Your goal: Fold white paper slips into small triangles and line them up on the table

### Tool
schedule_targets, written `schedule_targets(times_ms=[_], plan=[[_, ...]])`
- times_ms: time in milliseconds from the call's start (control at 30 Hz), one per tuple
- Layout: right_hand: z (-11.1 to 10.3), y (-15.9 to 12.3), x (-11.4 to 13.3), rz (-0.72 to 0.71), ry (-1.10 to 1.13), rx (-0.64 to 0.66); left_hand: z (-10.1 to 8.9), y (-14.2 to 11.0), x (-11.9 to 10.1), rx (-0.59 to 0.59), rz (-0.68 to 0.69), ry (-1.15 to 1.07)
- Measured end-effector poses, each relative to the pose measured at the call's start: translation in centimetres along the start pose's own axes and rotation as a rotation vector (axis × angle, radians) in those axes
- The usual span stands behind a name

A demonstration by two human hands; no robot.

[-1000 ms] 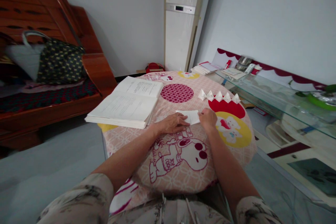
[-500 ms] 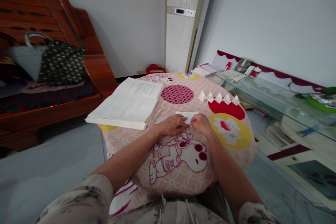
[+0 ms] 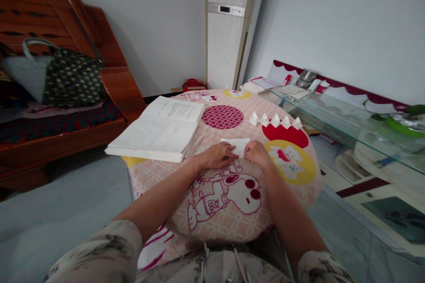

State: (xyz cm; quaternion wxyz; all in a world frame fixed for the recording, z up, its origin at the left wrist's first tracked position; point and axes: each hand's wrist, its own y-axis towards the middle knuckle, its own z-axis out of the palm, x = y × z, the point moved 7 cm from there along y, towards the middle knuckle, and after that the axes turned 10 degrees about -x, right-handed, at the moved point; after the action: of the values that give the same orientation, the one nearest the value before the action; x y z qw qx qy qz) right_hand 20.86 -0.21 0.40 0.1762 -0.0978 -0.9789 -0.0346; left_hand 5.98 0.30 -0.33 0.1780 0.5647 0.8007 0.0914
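Observation:
A small sheet of white paper [image 3: 237, 143] lies on the cloth-covered table in front of me. My left hand [image 3: 217, 156] rests flat across its left side, fingers stretched to the right. On the right side of the sheet, my right hand [image 3: 257, 154] is closed with its fingertips pressed at the paper's edge. The near part of the paper is hidden by both hands. Beyond them and to the right, several pointed folded-paper shapes [image 3: 275, 120] stand in a row. Left of my hands lies a thick open book [image 3: 156, 135] with printed pages.
The round table's patterned cloth [image 3: 206, 194] hangs over its near edge. A glass-topped cabinet [image 3: 352, 128] adjoins on the right, bearing papers, metal tins and a green dish. A wooden bench [image 3: 122, 88] with bags stands at left, and a tall air conditioner [image 3: 226, 44] behind.
The view has shifted slightly. My right fingers have curled in more at the paper's edge, while my left hand stays on the sheet.

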Motion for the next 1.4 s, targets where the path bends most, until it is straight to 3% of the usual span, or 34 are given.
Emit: schedule_targets(times_ms=[200, 333, 433, 533, 667, 1100, 1400], plan=[[-1.5, 0.0, -3.0, 0.109, -0.019, 0.014, 0.1, -0.1, 0.2, 0.001, -0.022, -0.033], [-2.8, 0.6, -4.6, 0.132, 0.102, -0.157, 0.2, -0.2, 0.3, -0.006, -0.016, -0.057], [-2.4, 0.9, -3.7, 0.087, 0.224, -0.235, 0.2, -0.2, 0.3, -0.001, -0.015, -0.049], [-0.7, 1.0, -0.9, -0.065, 0.425, -0.167, -0.1, -0.1, -0.1, -0.024, -0.001, -0.068], [1.0, 0.9, 1.3, -0.198, 0.229, -0.132, -0.4, 0.0, -0.4, -0.024, -0.002, -0.063], [1.8, 1.3, 0.5, -0.156, 0.202, -0.113, -1.4, -1.5, 1.4, -0.012, -0.053, -0.230], [1.9, 1.4, 0.3, -0.146, 0.217, -0.121, -1.9, -2.1, 3.1, -0.011, -0.213, -0.363]])
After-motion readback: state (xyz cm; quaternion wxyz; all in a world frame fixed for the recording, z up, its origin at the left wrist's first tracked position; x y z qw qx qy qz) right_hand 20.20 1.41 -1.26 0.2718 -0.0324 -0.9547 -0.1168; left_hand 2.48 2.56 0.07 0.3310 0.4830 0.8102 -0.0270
